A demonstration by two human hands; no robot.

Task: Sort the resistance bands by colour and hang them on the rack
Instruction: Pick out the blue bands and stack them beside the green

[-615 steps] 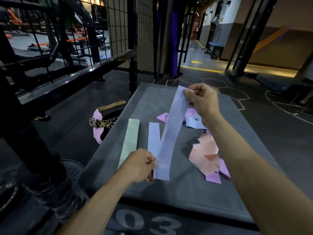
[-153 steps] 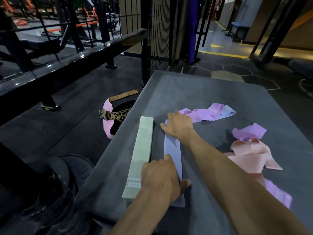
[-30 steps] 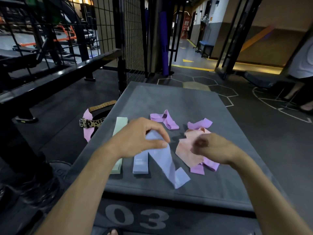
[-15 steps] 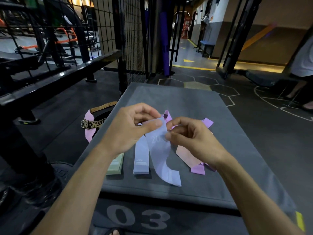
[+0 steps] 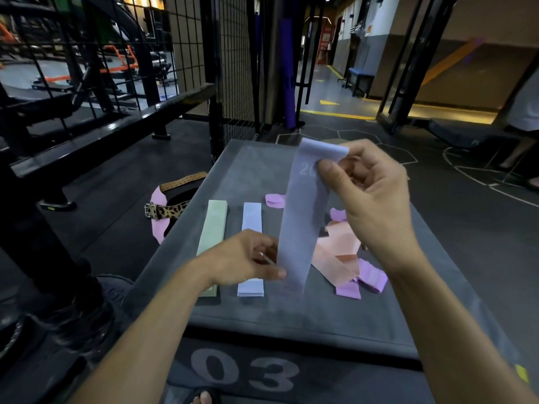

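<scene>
Blue band [image 5: 303, 217] hangs stretched between two hands above the grey box [image 5: 320, 316]. Right hand [image 5: 376, 193] holds the top end up high, with the thumb pinching it by the printed number. Left hand [image 5: 245, 260] pinches the bottom end low down, close to the box top.

On the box, a green band [image 5: 214, 228] and a second blue band [image 5: 252, 220] lie flat, side by side. To the right sits a messy pile: a pink band [image 5: 335, 252] and purple bands [image 5: 370, 278]. One more purple band [image 5: 274, 200] lies farther back. The far half of the box top is bare, and so is the near edge. A belt [image 5: 166, 209] lies on the floor, left of the box.

Half a second ago both hands were close together at the top end. Now they are far apart and the band is pulled straight.
</scene>
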